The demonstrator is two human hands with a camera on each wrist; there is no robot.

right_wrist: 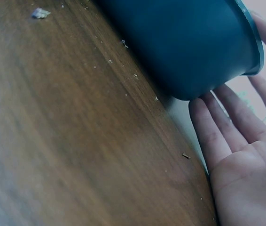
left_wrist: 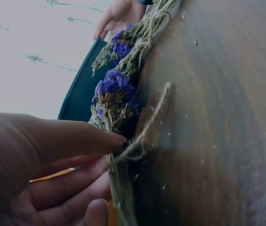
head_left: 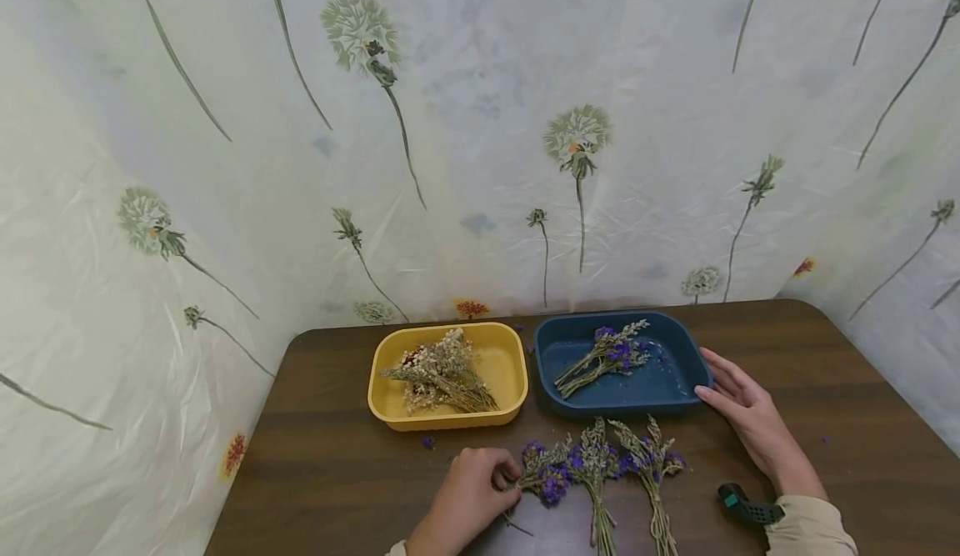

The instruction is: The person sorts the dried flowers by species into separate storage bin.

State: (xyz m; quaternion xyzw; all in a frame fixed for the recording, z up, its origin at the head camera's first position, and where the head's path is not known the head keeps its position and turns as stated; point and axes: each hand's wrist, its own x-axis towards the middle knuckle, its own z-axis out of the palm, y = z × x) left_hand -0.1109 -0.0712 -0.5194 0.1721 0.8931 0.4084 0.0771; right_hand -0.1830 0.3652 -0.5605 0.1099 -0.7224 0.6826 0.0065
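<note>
Low in the head view, just left of centre, my left hand (head_left: 471,493) pinches the leftmost flower bunch (head_left: 547,474), hiding most of its stems; 2 other bunches (head_left: 596,468) are cut off below. At right, my right hand (head_left: 750,414) touches the blue tray (head_left: 630,409) with straight fingers, some tips hidden.

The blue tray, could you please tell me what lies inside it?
Dried purple flowers, stems and greyish spikes lie in the blue tray with small fragments; its floor beneath them is hidden.
</note>
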